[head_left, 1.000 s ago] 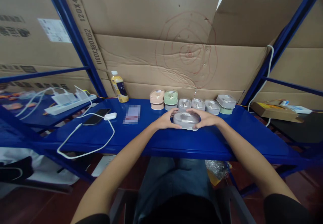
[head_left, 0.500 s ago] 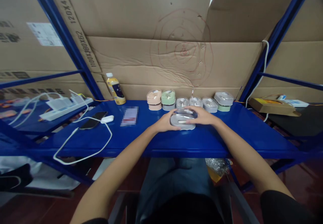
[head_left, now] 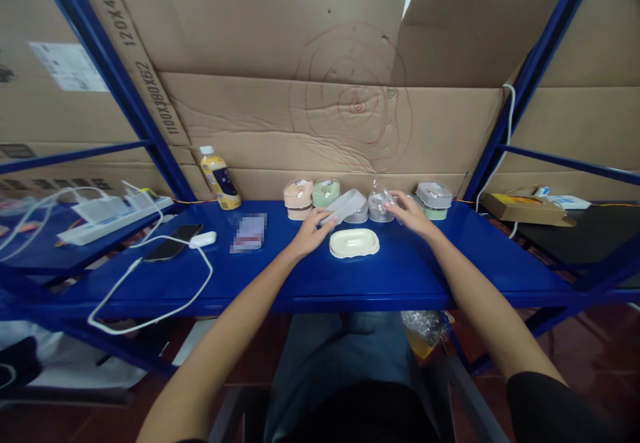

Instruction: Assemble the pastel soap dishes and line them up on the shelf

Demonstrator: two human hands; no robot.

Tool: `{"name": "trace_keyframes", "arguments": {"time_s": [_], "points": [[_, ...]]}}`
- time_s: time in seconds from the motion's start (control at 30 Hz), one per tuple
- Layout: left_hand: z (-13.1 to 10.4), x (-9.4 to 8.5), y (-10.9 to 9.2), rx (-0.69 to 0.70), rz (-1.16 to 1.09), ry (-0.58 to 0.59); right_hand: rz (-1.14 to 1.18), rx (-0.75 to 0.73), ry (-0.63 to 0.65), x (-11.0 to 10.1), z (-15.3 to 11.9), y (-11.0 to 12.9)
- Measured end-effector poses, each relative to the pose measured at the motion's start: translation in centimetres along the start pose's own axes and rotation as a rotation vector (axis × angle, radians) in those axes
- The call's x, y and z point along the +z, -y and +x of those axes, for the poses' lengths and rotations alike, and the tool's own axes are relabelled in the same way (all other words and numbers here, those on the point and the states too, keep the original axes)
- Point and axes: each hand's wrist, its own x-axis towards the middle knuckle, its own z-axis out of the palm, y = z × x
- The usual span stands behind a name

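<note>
My left hand (head_left: 311, 235) is closed on the near end of a pale grey oval tray (head_left: 346, 206), which is held tilted above the table. A clear plastic lid (head_left: 378, 191) is pinched in my right hand (head_left: 411, 215), to the right of the tray. Between and below the hands, a cream oval base (head_left: 354, 244) lies flat on the blue table. Behind the hands stand a peach container (head_left: 299, 198), a green container (head_left: 326, 191) and several grey ones, partly hidden by the tray, lid and right hand.
A grey container (head_left: 434, 194) is stacked on a green one at the back right. On the left are a yellow drink bottle (head_left: 221, 180), a blurred flat packet (head_left: 249, 232), a phone (head_left: 173, 243) and a white cable (head_left: 210, 273). Cardboard (head_left: 240, 110) stands behind the table.
The small container that both hands held together is now in separate parts. My left hand has moved left with the grey tray, my right hand right with the clear lid, leaving the cream base uncovered.
</note>
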Motion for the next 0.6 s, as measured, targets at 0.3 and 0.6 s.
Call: {"name": "trace_keyframes", "arguments": {"time_s": [0.3,0.6], "points": [[-1.3,0.9,-1.7,0.082,0.129,0.288,0.070,-0.226,0.299,0.2,-1.1,1.5],[-1.3,2.2,-0.9,-0.028,0.011,0.306,-0.086,-0.444,0.439,3.8,-1.3,2.7]]}}
